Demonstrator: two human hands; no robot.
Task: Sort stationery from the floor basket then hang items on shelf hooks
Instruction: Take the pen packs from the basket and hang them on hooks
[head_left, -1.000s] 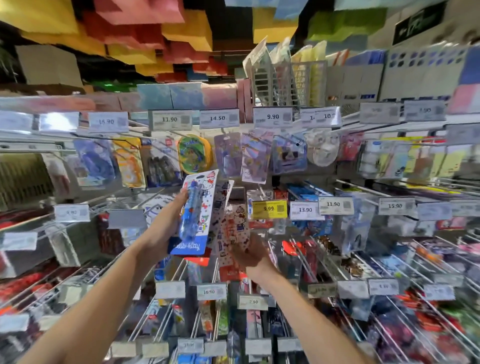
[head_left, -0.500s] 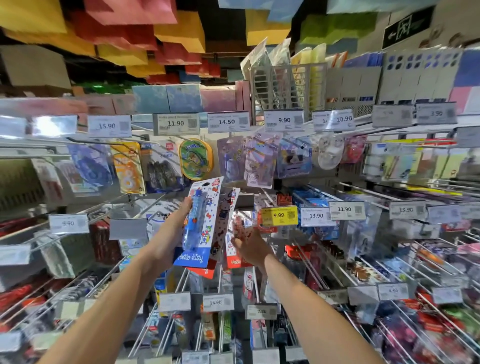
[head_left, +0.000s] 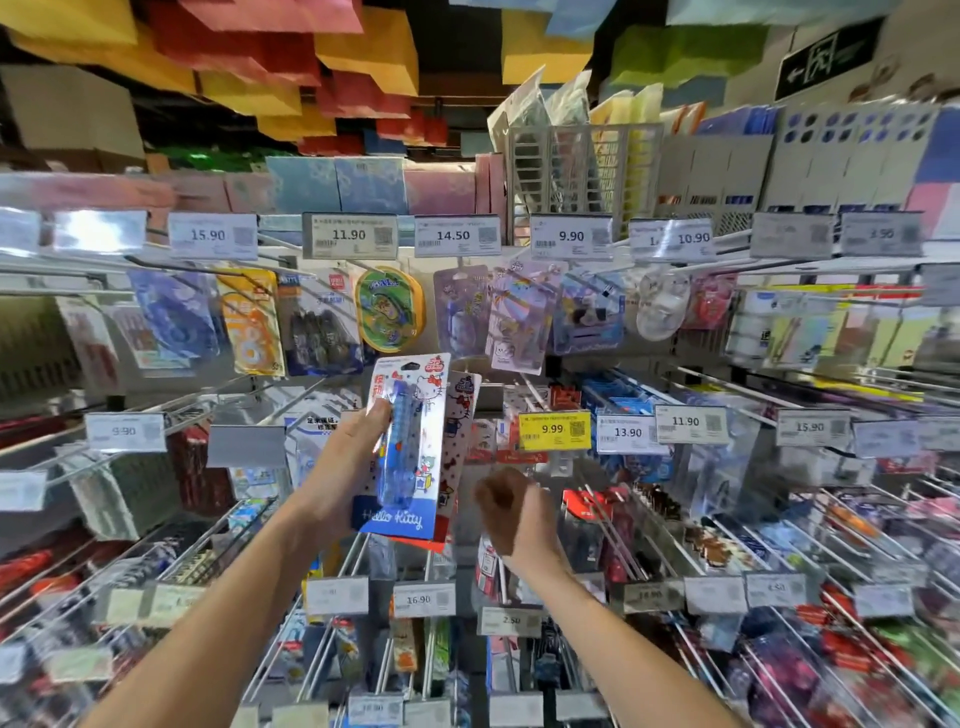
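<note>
1. Left hand (head_left: 340, 467): its grip closes round the left edge of a Hello Kitty pen pack (head_left: 415, 452), held upright in front of the middle row of shelf hooks.
2. A second, red-trimmed pack (head_left: 464, 410) sits directly behind the first; I cannot tell whether it is also held.
3. Right hand (head_left: 511, 512): blurred, fingers curled, nothing visible in its grip, just right of the pack.
4. A yellow 9.99 price tag (head_left: 555, 430) hangs in front of the hooks beyond.
5. A green oval pack (head_left: 389, 309) hangs above.
</note>
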